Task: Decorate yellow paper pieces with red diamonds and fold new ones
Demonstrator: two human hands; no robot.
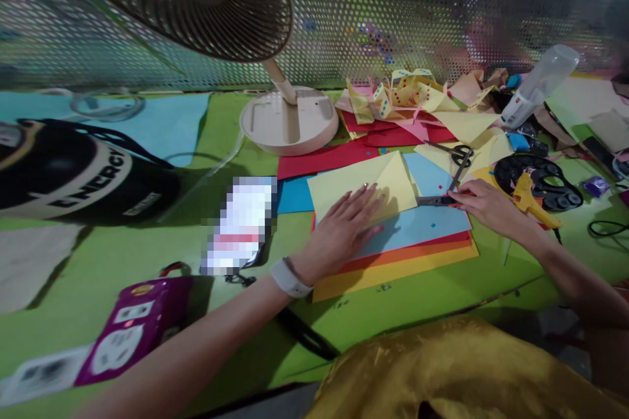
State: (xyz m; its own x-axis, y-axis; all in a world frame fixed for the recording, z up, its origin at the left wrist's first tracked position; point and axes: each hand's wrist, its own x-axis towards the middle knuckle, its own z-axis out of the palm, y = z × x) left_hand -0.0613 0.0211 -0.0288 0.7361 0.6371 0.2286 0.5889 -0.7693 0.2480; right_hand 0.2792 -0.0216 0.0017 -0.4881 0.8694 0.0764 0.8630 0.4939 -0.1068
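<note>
My left hand (346,226) lies flat with its fingers stretched out on a pale yellow sheet of paper (339,177). The sheet's right part looks folded, with a raised corner at the top. My right hand (491,206) is closed around scissors (435,201) with some orange-red at the handle. Their dark blade touches or nearly touches the yellow sheet's right edge. Under the sheet are a light blue sheet (442,226) and red, orange and yellow sheets (393,275). Another pair of scissors with black handles (460,156) lies just behind.
A fan's round base (289,131) stands at the back. Left are a phone (240,222), a purple packet (137,324) and a black bottle (88,173). On the right lie a yellow glue gun (533,203), a black palette (565,186) and a clear bottle (540,85). Paper scraps (413,95) are heaped behind.
</note>
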